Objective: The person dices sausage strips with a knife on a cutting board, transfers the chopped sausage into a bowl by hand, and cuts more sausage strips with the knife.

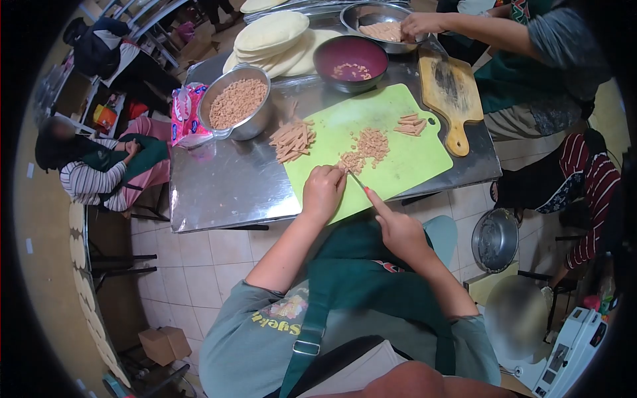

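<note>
A metal tabletop (pixel 212 189) carries a light-green cutting board (pixel 415 156), its near edge overhanging. The steel pot (pixel 259 119) of small brown bits stands to the board's left. On the board's near-left part, the left hand (pixel 323 190) has its fingers bunched together against the chopped pieces (pixel 371 146); I cannot tell whether they pinch any. The right hand (pixel 402 233) wraps the knife (pixel 356 178), index finger extended along it, blade tip beside the pieces. Uncut strips (pixel 292 141) lie across the board's left edge.
</note>
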The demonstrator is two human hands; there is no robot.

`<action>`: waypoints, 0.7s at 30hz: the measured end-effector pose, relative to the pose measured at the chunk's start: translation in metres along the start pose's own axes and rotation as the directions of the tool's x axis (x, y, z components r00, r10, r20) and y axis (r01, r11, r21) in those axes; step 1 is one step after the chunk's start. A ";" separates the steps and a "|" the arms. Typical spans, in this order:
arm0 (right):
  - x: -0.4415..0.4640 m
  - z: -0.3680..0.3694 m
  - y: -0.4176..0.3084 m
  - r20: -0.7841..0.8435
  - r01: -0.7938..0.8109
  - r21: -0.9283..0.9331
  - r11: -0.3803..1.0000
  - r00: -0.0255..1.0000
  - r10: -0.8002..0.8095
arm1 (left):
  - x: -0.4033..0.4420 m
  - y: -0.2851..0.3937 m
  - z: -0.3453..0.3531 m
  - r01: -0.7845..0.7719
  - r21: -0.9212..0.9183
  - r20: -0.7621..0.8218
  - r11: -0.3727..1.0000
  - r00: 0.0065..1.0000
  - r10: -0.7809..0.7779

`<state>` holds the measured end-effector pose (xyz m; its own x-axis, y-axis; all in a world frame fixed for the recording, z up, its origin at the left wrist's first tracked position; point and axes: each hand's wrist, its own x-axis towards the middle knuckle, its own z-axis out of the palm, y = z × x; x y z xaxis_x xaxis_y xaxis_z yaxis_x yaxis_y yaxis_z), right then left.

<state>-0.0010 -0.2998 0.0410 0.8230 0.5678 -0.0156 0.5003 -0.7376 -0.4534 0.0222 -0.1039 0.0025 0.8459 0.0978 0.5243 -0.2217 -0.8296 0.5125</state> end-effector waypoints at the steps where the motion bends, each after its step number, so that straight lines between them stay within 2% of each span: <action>1: -0.009 -0.003 0.001 -0.022 -0.004 0.013 1.000 1.000 0.004 | 0.000 0.000 0.000 0.000 0.000 0.001 1.000 1.000 0.000; 6: -0.013 -0.011 0.005 -0.062 0.007 0.061 0.998 0.998 -0.003 | -0.001 0.000 -0.003 0.019 0.039 0.056 0.999 0.998 -0.021; 8: -0.005 -0.009 0.001 -0.147 0.038 0.012 0.999 0.988 -0.036 | -0.001 0.001 -0.004 0.014 0.035 0.056 0.999 0.998 -0.016; 12: 0.011 -0.005 -0.002 -0.140 0.069 -0.001 0.998 0.988 -0.068 | -0.004 -0.001 -0.002 -0.037 0.009 0.006 0.999 0.999 0.036; 15: 0.021 -0.004 -0.003 -0.038 0.049 -0.072 0.996 0.998 -0.052 | -0.004 -0.005 0.000 -0.051 0.001 -0.001 0.999 0.999 0.051; 17: 0.028 -0.002 -0.006 0.013 0.033 -0.115 0.993 0.999 -0.031 | -0.003 -0.004 -0.001 -0.041 -0.001 0.007 0.999 0.999 0.041; 21: 0.031 0.011 -0.001 -0.007 0.055 -0.154 0.987 0.998 -0.056 | -0.002 0.000 -0.004 0.023 0.009 0.039 1.000 0.999 -0.024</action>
<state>0.0208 -0.2774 0.0313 0.7953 0.6059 0.0162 0.5799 -0.7529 -0.3111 0.0186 -0.1020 0.0047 0.8693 0.0956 0.4849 -0.1977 -0.8319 0.5185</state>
